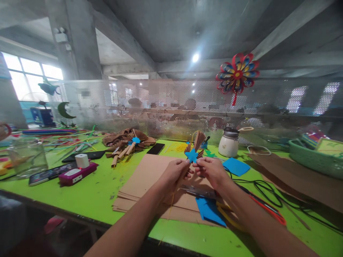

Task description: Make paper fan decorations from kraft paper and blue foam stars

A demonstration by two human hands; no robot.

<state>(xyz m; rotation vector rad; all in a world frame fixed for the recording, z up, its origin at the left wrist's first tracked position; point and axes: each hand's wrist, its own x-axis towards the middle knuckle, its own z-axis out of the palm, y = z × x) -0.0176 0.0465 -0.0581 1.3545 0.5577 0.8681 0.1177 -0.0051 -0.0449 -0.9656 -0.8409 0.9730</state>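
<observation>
Both hands hold up a folded brown paper craft [198, 141] with fanned pleats and a blue paper star [192, 155] on its front. My left hand [179, 170] pinches the star's lower left side, and my right hand [211, 170] pinches its lower right. Under the hands lies a stack of brown paper sheets [142, 182]. Scissors [198, 191] lie on the stack, partly hidden by my right hand and forearm. Nearby are folded blue paper [210, 211] and a blue paper square [236, 166]. A similar brown paper craft with a blue star [136, 140] lies further back on the left.
A white jar [228, 145] stands behind my right hand. Black cable [264, 189] and orange-handled scissors [270, 210] lie right, beside brown card [300, 182] and a green basket [313, 157]. A purple power strip [77, 174], phone [50, 173] and glass jar [28, 160] occupy the left.
</observation>
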